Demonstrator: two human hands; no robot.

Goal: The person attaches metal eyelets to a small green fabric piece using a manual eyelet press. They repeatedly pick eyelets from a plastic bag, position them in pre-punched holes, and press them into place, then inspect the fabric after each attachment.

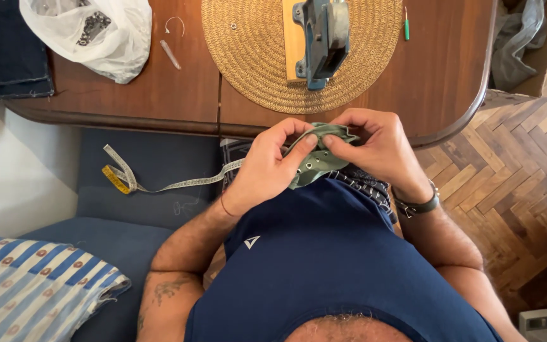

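Note:
Both hands pinch a small piece of green fabric (320,161) with metal eyelets along its edge, held just above my lap. My left hand (266,168) grips its left side with thumb and fingers. My right hand (375,149) holds the upper right edge, a dark wristwatch (416,204) on that wrist. The fabric is bunched between the fingertips. Directly beyond the hands, on the wooden table (178,95), a blue metal hand press (321,39) stands on a wood block atop a round woven mat (254,57).
A white plastic bag (106,35) with metal parts lies at the table's left, dark denim (4,50) beside it. A yellow tape measure (159,183) trails over the blue seat. A striped cushion (33,291) sits lower left. A green-handled tool (406,25) lies right of the mat.

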